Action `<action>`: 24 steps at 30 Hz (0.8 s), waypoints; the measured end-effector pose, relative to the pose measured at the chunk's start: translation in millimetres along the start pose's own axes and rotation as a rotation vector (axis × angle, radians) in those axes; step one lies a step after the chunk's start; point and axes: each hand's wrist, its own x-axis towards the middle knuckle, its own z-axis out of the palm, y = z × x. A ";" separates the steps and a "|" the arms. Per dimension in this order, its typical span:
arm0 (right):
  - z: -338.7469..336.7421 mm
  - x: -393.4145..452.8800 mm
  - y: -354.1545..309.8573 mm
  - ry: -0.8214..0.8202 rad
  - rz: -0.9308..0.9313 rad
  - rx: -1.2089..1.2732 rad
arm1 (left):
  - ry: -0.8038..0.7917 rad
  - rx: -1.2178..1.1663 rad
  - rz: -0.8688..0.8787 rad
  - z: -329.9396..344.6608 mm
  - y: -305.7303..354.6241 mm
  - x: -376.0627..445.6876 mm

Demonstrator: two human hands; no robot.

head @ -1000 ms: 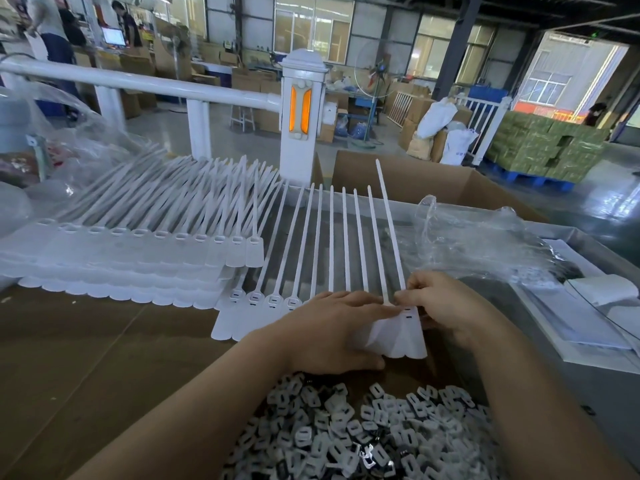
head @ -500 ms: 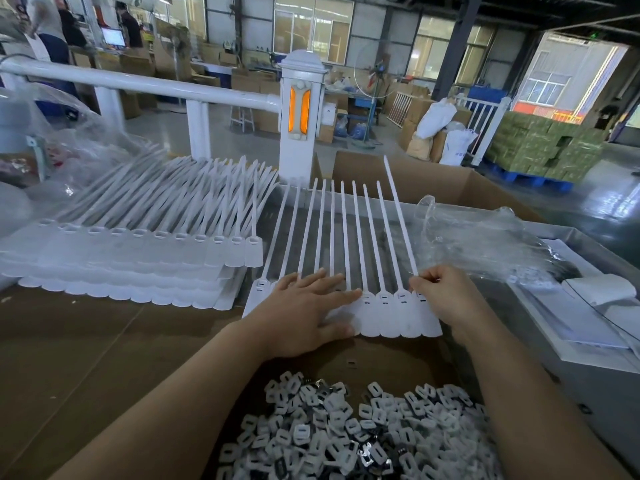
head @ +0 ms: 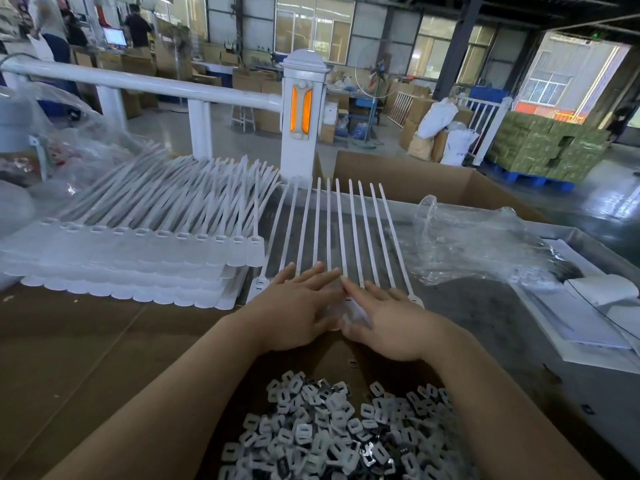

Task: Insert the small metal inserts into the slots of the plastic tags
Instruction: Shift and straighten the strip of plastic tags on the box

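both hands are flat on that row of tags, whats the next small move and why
Probably lift the right hand back to the pile of inserts and pick one up. Both it and the left hand lie open on the fanned row of tags, holding nothing, so no insert is ready for a slot.

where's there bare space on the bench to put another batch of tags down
Bare brown cardboard at near left, bordered by the stacked tags behind and the left hand. Crowded: the insert pile nearest, the fanned tags under both hands, plastic bag and papers at right.
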 end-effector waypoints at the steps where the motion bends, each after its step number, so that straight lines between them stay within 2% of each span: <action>1: 2.7 1.5 -1.9 0.028 0.014 -0.014 | 0.037 0.029 -0.039 1.1 1.7 0.6; 3: 6.3 3.5 -4.5 0.056 0.041 -0.049 | 0.127 0.053 -0.149 2.3 4.5 1.5; 5: 9.0 5.8 -4.4 0.073 0.069 -0.077 | 0.171 0.037 -0.186 1.7 5.6 2.3; 9: 10.9 6.9 -4.6 0.122 0.124 -0.144 | 0.044 -0.092 -0.097 0.7 5.3 0.8; 13: 12.0 7.0 -5.2 0.183 0.140 -0.145 | 0.061 -0.084 -0.083 -1.2 1.5 -2.4; 18: 2.8 2.9 0.1 0.131 0.104 -0.133 | 0.033 -0.113 -0.058 -13.1 3.1 -4.3; 24: -4.6 -1.0 1.2 0.179 0.093 -0.117 | 0.101 -0.114 0.030 -18.1 10.9 -6.6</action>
